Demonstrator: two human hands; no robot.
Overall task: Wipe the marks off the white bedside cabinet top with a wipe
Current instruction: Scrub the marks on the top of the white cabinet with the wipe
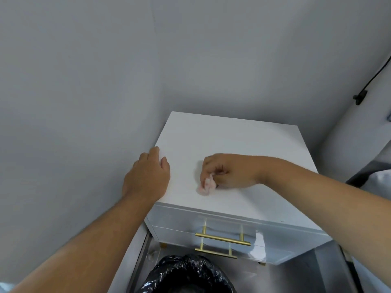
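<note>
Grey walls fill the far and left of the scene, meeting in a corner behind the cabinet. White bedside cabinet stands in that corner, its left side close against the left wall; top is plain matte white, and no marks can be made out on it at this sharpness. Two glossy white drawer fronts face near, each with a brass bar handle, the lower handle partly hidden under the upper one. Short brass legs show under the near edge. A bin lined with a black plastic bag sits on the floor just near of the cabinet, below the drawers. Floor looks grey and reflective, small white scraps near the cabinet's left leg. Black cable with a clip runs down the far right wall. Pale fabric at the right edge, unclear what.

Left hand rests flat on the near left corner of the top, fingers draped over the left edge, gripping nothing else. Right hand is clenched around a crumpled pale pinkish wipe, pressed on the top at centre-near, the wipe poking out toward the near left of the fist. Nothing else lies on the top.
</note>
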